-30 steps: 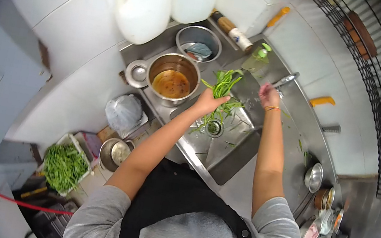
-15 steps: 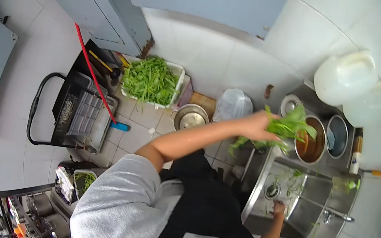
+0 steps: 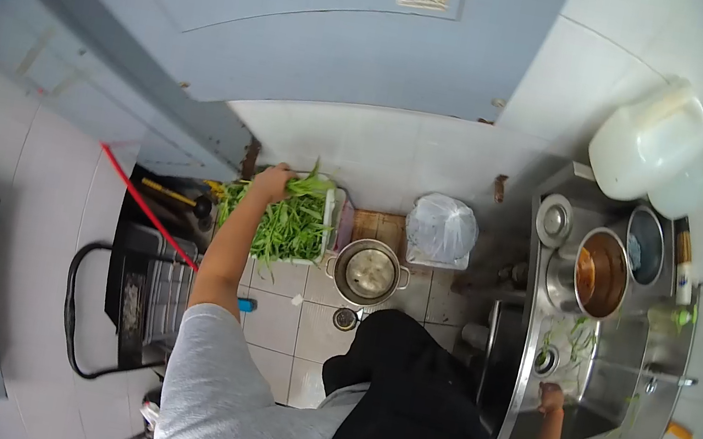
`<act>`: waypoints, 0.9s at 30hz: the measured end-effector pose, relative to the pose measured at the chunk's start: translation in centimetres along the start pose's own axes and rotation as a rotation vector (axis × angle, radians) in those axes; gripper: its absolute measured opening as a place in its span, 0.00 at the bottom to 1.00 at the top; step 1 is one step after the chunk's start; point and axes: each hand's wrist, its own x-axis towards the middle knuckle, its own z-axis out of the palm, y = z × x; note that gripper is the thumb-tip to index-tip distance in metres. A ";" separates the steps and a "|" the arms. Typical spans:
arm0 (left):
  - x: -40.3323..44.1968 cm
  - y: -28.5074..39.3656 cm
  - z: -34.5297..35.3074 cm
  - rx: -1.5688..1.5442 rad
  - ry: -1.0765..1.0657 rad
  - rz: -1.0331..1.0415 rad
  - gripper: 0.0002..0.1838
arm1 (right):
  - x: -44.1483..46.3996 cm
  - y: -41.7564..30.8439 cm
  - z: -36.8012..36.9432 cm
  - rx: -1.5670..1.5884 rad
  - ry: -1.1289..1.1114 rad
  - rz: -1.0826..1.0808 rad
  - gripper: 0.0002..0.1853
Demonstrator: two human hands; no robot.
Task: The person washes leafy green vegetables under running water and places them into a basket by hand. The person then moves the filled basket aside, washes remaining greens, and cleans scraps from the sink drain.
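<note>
My left hand (image 3: 274, 181) reaches out over a white basket (image 3: 328, 225) heaped with leafy greens (image 3: 290, 223). Its fingers are closed round a bunch of the greens at the top of the pile, close to the wall. Down in the steel sink (image 3: 611, 389), my right hand (image 3: 551, 398) hangs near the drain with its fingers curled; what it holds, if anything, is too small to make out. Loose green stems (image 3: 575, 341) lie in the sink beyond that hand. A thin stream of water runs from the tap (image 3: 669, 377).
A two-handled pot (image 3: 368, 272) stands on the floor beside the basket, and a bag-lined bin (image 3: 443, 230) is further right. Metal pots (image 3: 601, 272) crowd the sink's far end. A black trolley (image 3: 136, 295) with a red stick (image 3: 145, 202) is on the left.
My left hand has swung from beside the sink, where it held a bunch of greens, left to the basket. My right hand stays in the sink. The view has shifted.
</note>
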 end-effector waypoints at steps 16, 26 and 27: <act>7.7 1.1 1.9 0.604 -0.377 -0.103 0.13 | -15.1 -12.2 -7.7 0.210 0.869 0.432 0.16; -5.3 32.2 0.8 -0.356 -0.502 0.726 0.12 | -27.2 -2.4 0.2 0.306 1.029 1.289 0.45; -7.7 36.1 -0.6 -0.357 -0.508 0.731 0.12 | -27.8 -1.1 0.9 0.318 0.949 1.390 0.48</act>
